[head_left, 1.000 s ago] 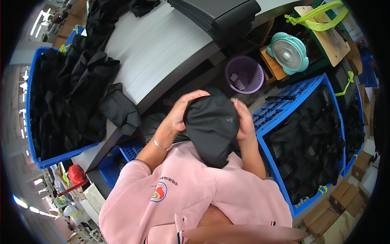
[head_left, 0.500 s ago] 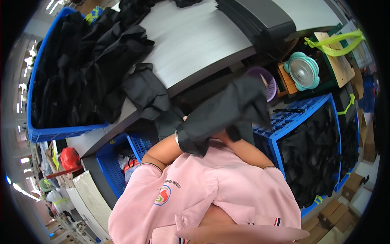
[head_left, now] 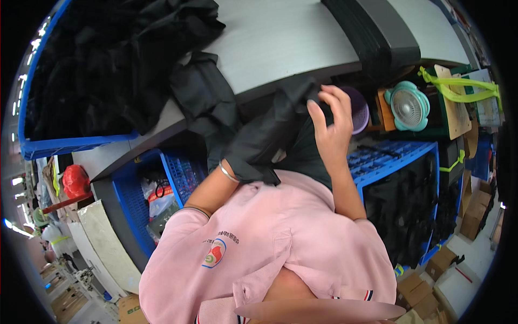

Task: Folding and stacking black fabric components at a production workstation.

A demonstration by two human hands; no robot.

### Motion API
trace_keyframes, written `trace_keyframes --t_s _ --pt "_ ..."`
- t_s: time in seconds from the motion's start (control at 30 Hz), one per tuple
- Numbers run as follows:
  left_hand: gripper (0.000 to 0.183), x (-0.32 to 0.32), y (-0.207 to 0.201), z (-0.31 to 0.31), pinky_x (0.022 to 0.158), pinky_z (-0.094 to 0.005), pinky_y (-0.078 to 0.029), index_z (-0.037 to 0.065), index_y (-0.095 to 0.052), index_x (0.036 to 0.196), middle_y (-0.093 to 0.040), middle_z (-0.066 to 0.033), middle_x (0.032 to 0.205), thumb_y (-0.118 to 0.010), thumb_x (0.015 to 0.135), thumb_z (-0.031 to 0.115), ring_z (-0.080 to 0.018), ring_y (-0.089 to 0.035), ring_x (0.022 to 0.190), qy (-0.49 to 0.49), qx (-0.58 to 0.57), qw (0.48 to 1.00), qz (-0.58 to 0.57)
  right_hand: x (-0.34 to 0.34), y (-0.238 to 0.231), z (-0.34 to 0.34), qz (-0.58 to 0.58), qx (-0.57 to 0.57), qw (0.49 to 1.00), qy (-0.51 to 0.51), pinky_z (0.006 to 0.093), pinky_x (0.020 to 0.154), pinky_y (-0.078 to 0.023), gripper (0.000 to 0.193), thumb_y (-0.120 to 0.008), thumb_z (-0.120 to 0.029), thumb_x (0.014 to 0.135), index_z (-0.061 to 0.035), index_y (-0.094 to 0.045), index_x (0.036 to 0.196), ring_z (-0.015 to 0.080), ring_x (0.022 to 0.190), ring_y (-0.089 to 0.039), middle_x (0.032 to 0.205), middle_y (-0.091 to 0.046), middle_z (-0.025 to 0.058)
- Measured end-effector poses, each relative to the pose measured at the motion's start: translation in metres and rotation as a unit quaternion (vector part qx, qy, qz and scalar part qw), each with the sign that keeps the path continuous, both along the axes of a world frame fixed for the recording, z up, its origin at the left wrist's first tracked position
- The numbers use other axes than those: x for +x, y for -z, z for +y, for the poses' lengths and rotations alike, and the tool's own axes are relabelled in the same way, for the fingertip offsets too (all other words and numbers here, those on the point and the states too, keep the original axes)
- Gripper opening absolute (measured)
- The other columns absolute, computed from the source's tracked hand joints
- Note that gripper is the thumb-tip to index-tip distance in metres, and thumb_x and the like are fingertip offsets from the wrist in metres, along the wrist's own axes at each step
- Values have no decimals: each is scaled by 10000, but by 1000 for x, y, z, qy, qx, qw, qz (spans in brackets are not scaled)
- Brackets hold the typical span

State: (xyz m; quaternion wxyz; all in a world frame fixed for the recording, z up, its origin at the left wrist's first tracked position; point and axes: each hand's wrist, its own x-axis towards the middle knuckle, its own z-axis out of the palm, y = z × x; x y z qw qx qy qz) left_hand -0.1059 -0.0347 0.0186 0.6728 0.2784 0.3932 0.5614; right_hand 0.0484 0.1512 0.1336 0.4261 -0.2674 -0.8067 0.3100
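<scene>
A long piece of black cloth [head_left: 264,135] stretches over my lap, its near end draped around my left hand. Only the left forearm [head_left: 213,186] and a wrist with a silver bangle [head_left: 227,171] come clear of the cloth, so the left fingers are hidden. Close beside the far end of the cloth, my right hand [head_left: 334,127] is raised with thumb and fingers apart, holding nothing. Another black cloth piece [head_left: 205,94] hangs over the table's front edge, left of the one on my lap.
A blue crate [head_left: 81,146] heaped with black cloth stands on the grey table [head_left: 270,43]. A dark folded stack [head_left: 377,32] lies at the back right. Around me are a purple basket [head_left: 360,110], a turquoise fan [head_left: 409,106], a blue crate [head_left: 399,162] at right and another [head_left: 137,200] at left.
My right hand has come out from under the cloth and risen to its far end. That end has swung left and settled lower. The whole view has shifted slightly.
</scene>
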Motion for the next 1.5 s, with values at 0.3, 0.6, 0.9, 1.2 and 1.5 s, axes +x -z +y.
trace_keyframes --t_s 0.3,0.6,0.9,1.2,1.5 --pt "458 -94 38 20 978 -297 -490 -28 -502 1392 -586 -125 1342 -583 994 182 -191 -593 1157 -44 -17 999 4 4 -22 29 176 -454 818 -305 309 990 -452 199 -692 -93 913 60 -702 1040 98 1033 -617 1145 -699 70" --pt "447 4 36 24 976 -300 -490 -29 -512 1382 -591 -125 1333 -583 994 181 -192 -594 1155 -84 34 995 38 -20 -14 69 244 -498 814 -174 304 973 -471 341 -529 -211 1049 46 -643 1244 158 1097 -625 1180 -684 119" --pt "437 4 45 13 973 -303 -491 -30 -522 1371 -596 -126 1324 -583 993 180 -192 -594 1152 -163 86 981 64 -21 3 46 54 -282 947 -147 302 946 -496 384 -710 -100 909 32 -624 1259 174 1106 -612 1244 -621 112" --pt "427 -46 61 43 971 -306 -492 -32 -533 1361 -601 -126 1315 -583 993 179 -193 -595 1150 -211 117 966 88 2 -2 57 118 -488 829 -246 254 890 -466 169 -683 -35 911 43 -734 1052 112 936 -627 1014 -709 56" --pt "390 -58 -9 54 965 -320 -493 -38 -570 1310 -626 -117 1266 -581 994 191 -195 -603 1125 -193 17 967 -168 -16 -10 85 151 -479 839 -211 169 680 -338 116 -613 -103 983 -73 -521 1048 1 728 -416 812 -468 -84"
